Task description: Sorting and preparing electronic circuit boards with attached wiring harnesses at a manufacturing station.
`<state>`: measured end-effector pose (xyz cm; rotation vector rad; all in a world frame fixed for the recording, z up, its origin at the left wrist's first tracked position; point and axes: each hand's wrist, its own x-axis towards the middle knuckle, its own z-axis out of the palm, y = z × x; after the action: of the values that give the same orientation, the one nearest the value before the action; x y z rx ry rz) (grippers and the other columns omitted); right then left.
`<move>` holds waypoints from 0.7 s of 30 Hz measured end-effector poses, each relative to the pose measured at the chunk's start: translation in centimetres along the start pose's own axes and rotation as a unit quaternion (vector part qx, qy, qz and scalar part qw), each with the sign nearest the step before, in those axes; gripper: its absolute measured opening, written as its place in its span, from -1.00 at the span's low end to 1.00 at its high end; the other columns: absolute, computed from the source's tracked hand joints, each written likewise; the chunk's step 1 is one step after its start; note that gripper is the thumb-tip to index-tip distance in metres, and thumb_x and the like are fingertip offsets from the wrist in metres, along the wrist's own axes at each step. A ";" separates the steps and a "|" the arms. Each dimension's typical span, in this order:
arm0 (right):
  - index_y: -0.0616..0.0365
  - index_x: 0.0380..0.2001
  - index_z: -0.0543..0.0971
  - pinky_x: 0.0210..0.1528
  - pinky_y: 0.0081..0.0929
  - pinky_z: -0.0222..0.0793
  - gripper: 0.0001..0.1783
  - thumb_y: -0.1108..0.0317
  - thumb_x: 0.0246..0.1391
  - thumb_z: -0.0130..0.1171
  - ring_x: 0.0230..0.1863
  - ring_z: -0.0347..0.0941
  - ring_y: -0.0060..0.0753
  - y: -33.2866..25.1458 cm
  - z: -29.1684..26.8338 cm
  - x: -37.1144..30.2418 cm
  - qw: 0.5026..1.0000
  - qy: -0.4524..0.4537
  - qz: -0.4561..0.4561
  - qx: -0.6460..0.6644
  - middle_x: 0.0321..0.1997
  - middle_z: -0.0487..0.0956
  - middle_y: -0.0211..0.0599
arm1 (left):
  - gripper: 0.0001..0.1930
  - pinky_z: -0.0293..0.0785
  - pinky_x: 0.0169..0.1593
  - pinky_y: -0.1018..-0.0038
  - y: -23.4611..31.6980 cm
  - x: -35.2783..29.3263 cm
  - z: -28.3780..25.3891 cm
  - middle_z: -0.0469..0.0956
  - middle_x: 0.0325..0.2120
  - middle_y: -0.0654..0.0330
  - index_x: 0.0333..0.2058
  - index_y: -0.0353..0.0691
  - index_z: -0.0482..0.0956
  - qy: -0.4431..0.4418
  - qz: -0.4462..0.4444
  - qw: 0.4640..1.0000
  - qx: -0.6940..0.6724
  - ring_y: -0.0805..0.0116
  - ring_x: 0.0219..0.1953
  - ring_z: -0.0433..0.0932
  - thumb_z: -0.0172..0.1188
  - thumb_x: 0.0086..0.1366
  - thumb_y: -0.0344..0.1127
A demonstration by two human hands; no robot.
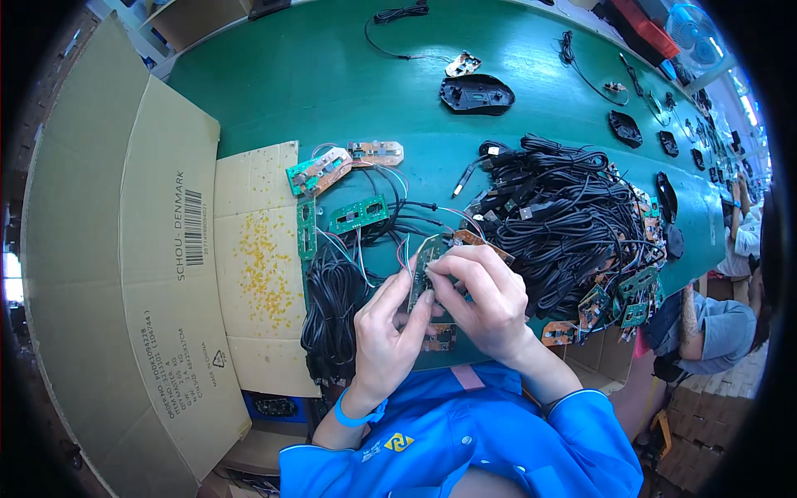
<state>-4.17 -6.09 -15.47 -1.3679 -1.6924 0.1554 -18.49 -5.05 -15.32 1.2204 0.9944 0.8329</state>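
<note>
Between my hands a small green circuit board [426, 256] is held up on edge, tilted, with thin coloured wires beside it. My left hand [387, 332] grips the board from the left between thumb and fingers. The fingertips of my right hand [490, 303] are pinched together against the board's face; whatever they hold is hidden. Just beyond my hands lie a green circuit board [359, 214] and brown boards [375, 153] with thin wires. A bundle of black cables [330, 311] sits left of my left hand. A brown board [440, 337] lies below my hands.
A large heap of black cables [573, 207] with boards fills the right side. At left, many small yellow pieces [267, 274] are scattered on cardboard [237, 170] beside a tall carton flap [162, 249]. Black mouse shells [477, 95] lie farther off on the green table [290, 70]. Another person [718, 319] sits at right.
</note>
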 end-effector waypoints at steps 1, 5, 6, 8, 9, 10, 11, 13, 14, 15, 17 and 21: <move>0.23 -0.32 0.57 -0.49 -0.59 0.40 -0.75 0.58 -0.17 0.30 -0.44 0.45 -0.41 0.0 0.0 0.0 1.000 -0.001 -0.003 -0.003 -0.27 0.54 -0.26 | -0.56 0.59 -0.47 0.65 0.0 0.0 0.0 0.52 -0.14 0.02 0.12 -0.46 0.38 0.001 0.002 1.000 0.001 0.42 -0.41 0.59 0.10 0.25 -0.60; 0.23 -0.32 0.57 -0.49 -0.59 0.39 -0.76 0.57 -0.16 0.29 -0.44 0.45 -0.41 0.1 0.0 0.1 1.000 -0.002 -0.011 -0.010 -0.27 0.54 -0.26 | -0.56 0.59 -0.47 0.65 0.0 0.0 0.0 0.52 -0.15 0.03 0.13 -0.45 0.39 0.006 0.006 1.000 0.000 0.42 -0.41 0.59 0.10 0.25 -0.61; 0.23 -0.32 0.57 -0.49 -0.59 0.39 -0.76 0.57 -0.16 0.29 -0.45 0.45 -0.41 0.1 0.1 0.1 1.000 -0.002 -0.014 -0.011 -0.27 0.54 -0.26 | -0.56 0.59 -0.47 0.65 0.0 0.0 0.0 0.52 -0.15 0.03 0.13 -0.44 0.39 0.008 0.006 1.000 -0.002 0.42 -0.42 0.59 0.10 0.25 -0.61; 0.24 -0.32 0.56 -0.49 -0.59 0.39 -0.76 0.57 -0.16 0.28 -0.45 0.45 -0.41 0.1 0.1 0.1 1.000 -0.002 -0.019 -0.013 -0.27 0.54 -0.26 | -0.56 0.60 -0.47 0.65 0.1 0.0 0.0 0.52 -0.16 0.03 0.13 -0.43 0.39 0.012 0.006 1.000 -0.008 0.42 -0.42 0.59 0.10 0.25 -0.61; 0.24 -0.32 0.56 -0.49 -0.59 0.39 -0.76 0.57 -0.16 0.28 -0.45 0.45 -0.41 0.1 0.1 0.2 1.000 -0.003 -0.019 -0.013 -0.27 0.54 -0.26 | -0.56 0.60 -0.47 0.65 0.1 0.0 0.0 0.52 -0.16 0.03 0.13 -0.43 0.39 0.012 0.006 1.000 -0.008 0.42 -0.42 0.59 0.10 0.25 -0.61; 0.24 -0.32 0.56 -0.49 -0.59 0.39 -0.76 0.57 -0.16 0.28 -0.45 0.45 -0.41 0.1 0.0 0.3 1.000 -0.008 -0.020 -0.017 -0.27 0.54 -0.26 | -0.56 0.60 -0.47 0.64 0.1 0.0 0.1 0.52 -0.16 0.03 0.13 -0.43 0.39 0.015 0.011 1.000 -0.003 0.42 -0.42 0.59 0.10 0.25 -0.61; 0.23 -0.31 0.56 -0.49 -0.59 0.39 -0.76 0.57 -0.16 0.29 -0.45 0.45 -0.41 0.0 0.0 0.4 1.000 -0.013 -0.020 -0.021 -0.28 0.54 -0.26 | -0.55 0.60 -0.47 0.64 0.2 0.1 0.1 0.52 -0.16 0.04 0.13 -0.43 0.39 0.018 0.016 1.000 0.002 0.42 -0.42 0.59 0.10 0.25 -0.61; 0.23 -0.31 0.56 -0.49 -0.59 0.39 -0.75 0.57 -0.16 0.29 -0.45 0.45 -0.41 -0.1 -0.1 0.6 0.999 -0.023 -0.020 -0.029 -0.28 0.54 -0.26 | -0.55 0.60 -0.47 0.64 0.2 0.1 0.1 0.53 -0.17 0.04 0.14 -0.42 0.39 0.023 0.027 0.999 0.013 0.41 -0.41 0.59 0.10 0.25 -0.62; 0.23 -0.31 0.56 -0.49 -0.59 0.39 -0.75 0.57 -0.16 0.29 -0.45 0.45 -0.41 -0.1 -0.2 0.7 0.999 -0.023 -0.020 -0.029 -0.28 0.54 -0.26 | -0.55 0.60 -0.47 0.64 0.2 0.1 0.0 0.53 -0.17 0.04 0.14 -0.42 0.39 0.023 0.026 0.999 0.013 0.41 -0.41 0.59 0.10 0.25 -0.62; 0.24 -0.33 0.56 -0.51 -0.61 0.38 -0.75 0.59 -0.18 0.30 -0.47 0.44 -0.43 -0.2 -0.3 0.9 0.999 -0.024 -0.018 -0.023 -0.28 0.54 -0.27 | -0.55 0.60 -0.47 0.64 0.2 0.1 -0.1 0.53 -0.17 0.04 0.14 -0.42 0.39 0.018 0.038 0.999 0.034 0.41 -0.41 0.60 0.10 0.25 -0.61; 0.25 -0.36 0.57 -0.55 -0.64 0.35 -0.73 0.64 -0.23 0.31 -0.49 0.43 -0.48 -0.2 -0.4 1.2 0.999 -0.027 -0.012 -0.013 -0.29 0.55 -0.28 | -0.55 0.59 -0.47 0.64 0.2 0.2 -0.5 0.53 -0.18 0.04 0.13 -0.41 0.39 0.008 0.062 0.995 0.076 0.41 -0.41 0.60 0.10 0.25 -0.61; 0.24 -0.33 0.56 -0.53 -0.61 0.36 -0.74 0.61 -0.20 0.30 -0.48 0.44 -0.45 0.0 -0.3 0.8 0.999 -0.030 0.004 0.024 -0.28 0.55 -0.26 | -0.56 0.59 -0.45 0.65 -0.1 0.0 -0.3 0.54 -0.19 0.04 0.13 -0.41 0.40 0.015 0.046 0.998 0.041 0.41 -0.42 0.60 0.10 0.25 -0.61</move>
<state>-3.86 -5.60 -14.88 -1.3459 -1.7226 0.2423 -18.79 -4.97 -15.47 1.3354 1.0097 0.8923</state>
